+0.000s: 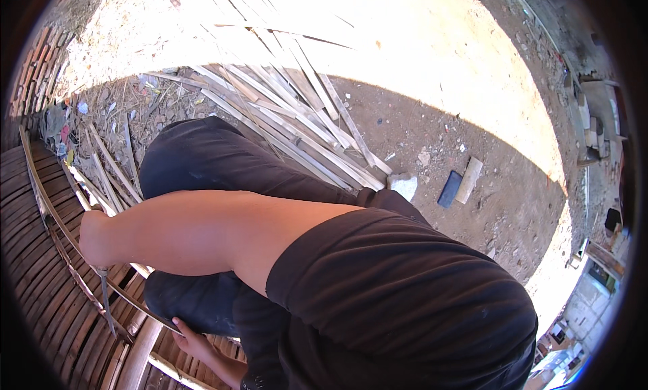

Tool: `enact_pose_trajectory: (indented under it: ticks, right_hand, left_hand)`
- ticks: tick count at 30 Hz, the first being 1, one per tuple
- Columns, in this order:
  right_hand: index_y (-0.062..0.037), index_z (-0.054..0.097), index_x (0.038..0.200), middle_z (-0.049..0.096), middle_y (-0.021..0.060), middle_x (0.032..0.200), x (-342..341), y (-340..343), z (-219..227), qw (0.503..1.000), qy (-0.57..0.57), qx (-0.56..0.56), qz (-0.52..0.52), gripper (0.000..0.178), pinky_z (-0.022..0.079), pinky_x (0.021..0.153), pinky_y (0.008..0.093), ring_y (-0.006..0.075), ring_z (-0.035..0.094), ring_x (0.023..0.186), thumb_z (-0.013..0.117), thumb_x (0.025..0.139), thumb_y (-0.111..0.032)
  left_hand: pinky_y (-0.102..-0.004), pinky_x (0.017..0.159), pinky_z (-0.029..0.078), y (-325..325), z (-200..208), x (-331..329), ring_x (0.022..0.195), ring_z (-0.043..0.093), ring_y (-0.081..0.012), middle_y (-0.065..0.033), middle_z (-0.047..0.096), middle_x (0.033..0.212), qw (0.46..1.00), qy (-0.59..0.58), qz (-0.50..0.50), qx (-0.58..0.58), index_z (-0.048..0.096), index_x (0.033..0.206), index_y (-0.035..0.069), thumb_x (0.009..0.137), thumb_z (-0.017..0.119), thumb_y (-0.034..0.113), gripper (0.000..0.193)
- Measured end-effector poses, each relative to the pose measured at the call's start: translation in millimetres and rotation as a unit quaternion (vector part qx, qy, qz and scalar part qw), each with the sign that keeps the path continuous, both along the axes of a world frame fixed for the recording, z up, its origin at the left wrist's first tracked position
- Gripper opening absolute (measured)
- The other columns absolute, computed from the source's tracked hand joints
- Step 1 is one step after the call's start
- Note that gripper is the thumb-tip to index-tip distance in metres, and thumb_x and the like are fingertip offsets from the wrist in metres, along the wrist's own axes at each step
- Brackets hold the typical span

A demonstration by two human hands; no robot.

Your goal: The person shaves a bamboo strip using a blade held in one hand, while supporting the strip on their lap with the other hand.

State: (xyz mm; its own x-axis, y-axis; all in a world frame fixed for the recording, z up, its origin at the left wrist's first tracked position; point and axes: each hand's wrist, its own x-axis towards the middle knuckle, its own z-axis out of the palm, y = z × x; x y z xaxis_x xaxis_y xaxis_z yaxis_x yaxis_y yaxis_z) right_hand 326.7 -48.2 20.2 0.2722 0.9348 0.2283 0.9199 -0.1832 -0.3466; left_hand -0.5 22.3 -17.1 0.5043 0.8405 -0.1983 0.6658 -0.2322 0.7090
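The brown dirt ground [503, 225] carries a loose pile of long, pale wooden strips [346, 119], a whitish angular stone [403, 185], a dark-blue oblong slab [449, 189] and a tan oblong block [469, 179].

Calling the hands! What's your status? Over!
Right hand: closed, seemingly on a thin grey tool. Left hand: fingers at the lower end of a long strip. Strip: curved. Possibly in the way: bent knee close beside it.

1. Long pale sticks [307, 125] lie heaped on the dirt ground [412, 123], far ends in harsh sunlight.
2. A whitish stone [403, 185] sits by the heap's near end.
3. Over here in shade, a dark slab [449, 189] and tan board [469, 179] lie side by side.
4. Litter [83, 108] spots the ground at left.
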Motion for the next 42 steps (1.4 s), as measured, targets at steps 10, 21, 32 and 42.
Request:
enact_pose_trajectory:
  ticks: [10, 21, 32, 42]
  right_hand:
    - [-0.0221, 0.078, 0.115, 0.075, -0.0004, 0.113, -2.7, 20.5, -5.6, 0.999, 0.028, -0.006, -0.017, 0.026, 0.056, 0.075, 0.0446, 0.0264, 0.072, 0.103, 0.074, 0.090, -0.025]
    - [-0.0231, 0.076, 0.108, 0.075, 0.0027, 0.097, 12.5, -15.4, 1.8, 0.997, 0.050, -0.046, 0.025, 0.026, 0.059, 0.072, 0.0454, 0.0266, 0.074, 0.096, 0.073, 0.082, -0.018]
    - [-0.0148, 0.070, 0.103, 0.072, 0.0130, 0.087, 30.4, -42.0, 11.1, 1.000, 0.014, -0.016, 0.023, 0.026, 0.056, 0.075, 0.0531, 0.0384, 0.072, 0.089, 0.073, 0.078, -0.020]
    - [-0.0108, 0.068, 0.102, 0.070, 0.0144, 0.085, 8.2, -32.6, 7.9, 0.993, -0.062, -0.026, 0.094, 0.029, 0.056, 0.075, 0.0516, 0.0388, 0.071, 0.086, 0.078, 0.078, -0.023]
  left_hand:
    - [-0.0236, 0.064, 0.046, 14.1, 1.7, -9.8, 0.090, 0.064, -0.0144, -0.0119, 0.068, 0.112, 0.998, 0.041, 0.053, -0.003, 0.059, 0.138, -0.006, 0.099, 0.069, 0.052, 0.071]
    - [-0.0267, 0.080, 0.046, 17.5, -13.0, -25.8, 0.087, 0.057, -0.0094, -0.0024, 0.066, 0.096, 0.993, -0.099, -0.042, -0.047, 0.068, 0.109, -0.001, 0.108, 0.061, 0.036, 0.038]
    - [-0.0242, 0.060, 0.033, 10.1, -19.1, -25.0, 0.069, 0.040, -0.0039, 0.0067, 0.050, 0.072, 0.996, -0.071, -0.033, 0.033, 0.059, 0.083, 0.006, 0.105, 0.067, 0.032, 0.035]
    - [-0.0336, 0.055, 0.040, -3.4, -11.0, -21.1, 0.059, 0.048, -0.0113, -0.0035, 0.055, 0.060, 0.997, -0.028, 0.018, 0.064, 0.060, 0.079, 0.002, 0.101, 0.071, 0.035, 0.041]
